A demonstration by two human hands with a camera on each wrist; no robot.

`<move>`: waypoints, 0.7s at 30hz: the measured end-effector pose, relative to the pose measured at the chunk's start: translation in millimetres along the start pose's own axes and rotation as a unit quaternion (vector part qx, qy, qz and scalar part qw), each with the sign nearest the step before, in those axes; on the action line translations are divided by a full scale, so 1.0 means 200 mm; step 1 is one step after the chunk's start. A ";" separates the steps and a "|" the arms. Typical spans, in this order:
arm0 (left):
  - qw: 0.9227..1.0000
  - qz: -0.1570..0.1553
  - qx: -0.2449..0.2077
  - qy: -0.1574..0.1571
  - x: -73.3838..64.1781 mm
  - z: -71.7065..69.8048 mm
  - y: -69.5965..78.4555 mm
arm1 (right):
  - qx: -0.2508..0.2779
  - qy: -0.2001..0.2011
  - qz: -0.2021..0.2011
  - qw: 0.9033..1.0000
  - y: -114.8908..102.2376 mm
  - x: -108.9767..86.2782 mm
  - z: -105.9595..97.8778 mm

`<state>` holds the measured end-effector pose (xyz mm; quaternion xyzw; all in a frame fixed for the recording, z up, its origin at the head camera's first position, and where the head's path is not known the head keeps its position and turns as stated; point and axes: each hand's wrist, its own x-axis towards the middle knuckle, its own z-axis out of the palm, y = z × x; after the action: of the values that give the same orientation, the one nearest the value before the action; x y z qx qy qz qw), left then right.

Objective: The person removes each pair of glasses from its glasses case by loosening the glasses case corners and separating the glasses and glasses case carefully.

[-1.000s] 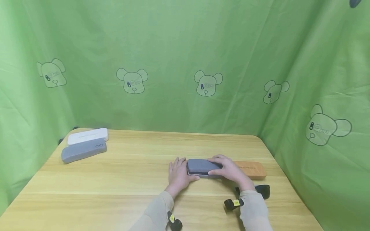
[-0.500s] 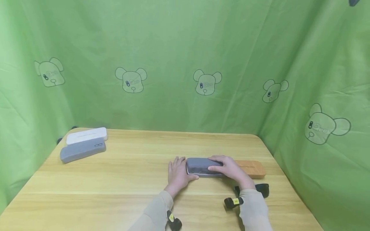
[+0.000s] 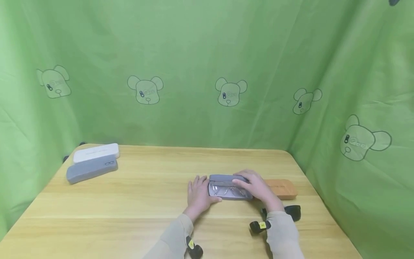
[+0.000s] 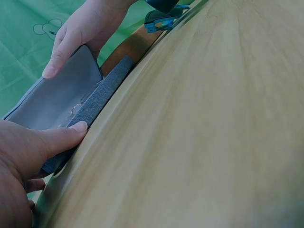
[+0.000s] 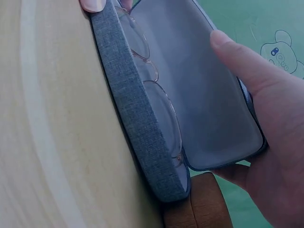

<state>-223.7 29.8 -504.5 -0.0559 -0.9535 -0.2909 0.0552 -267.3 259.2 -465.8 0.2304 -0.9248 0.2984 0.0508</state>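
A blue-grey glasses case [image 3: 230, 197] lies on the table with its hinged lid [image 5: 190, 85] raised, showing a pale grey lining. Inside are thin wire-framed glasses [image 5: 161, 102]. My left hand [image 3: 198, 196] holds the case at its left end, the thumb pressed to the front wall. With thumb at the lid's front rim and fingers behind it, my right hand [image 3: 255, 185] grips the lid at its right part. In the right wrist view the right hand [image 5: 280, 118] shows from the palm side, its fingers mostly hidden by the lid.
An orange-brown case [image 3: 284, 189] lies right behind the right wrist. Dark sunglasses [image 3: 293, 213] rest nearer, partly covered by the right forearm. At the table's far left, a white case [image 3: 96, 152] and another grey-blue case [image 3: 92, 169] lie together. Green curtains surround the table.
The lid has swung up and back from almost closed, baring the lining and the glasses. My right hand has moved up slightly with it; the left hand has stayed in place.
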 end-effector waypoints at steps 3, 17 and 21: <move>1.000 0.001 -0.002 0.000 0.01 0.00 0.00 | -0.022 0.011 0.010 1.000 0.00 0.00 0.01; 1.000 -0.004 -0.004 0.013 0.00 0.01 0.00 | -0.035 0.034 0.029 0.998 0.00 -0.01 0.00; 1.000 -0.003 -0.003 0.012 0.00 0.00 0.01 | -0.031 0.057 0.016 0.998 -0.02 -0.02 -0.04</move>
<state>-223.3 31.8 -503.9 -0.0495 -0.9520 -0.2949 0.0650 -262.7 261.8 -458.6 0.1962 -0.9328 0.2832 0.1061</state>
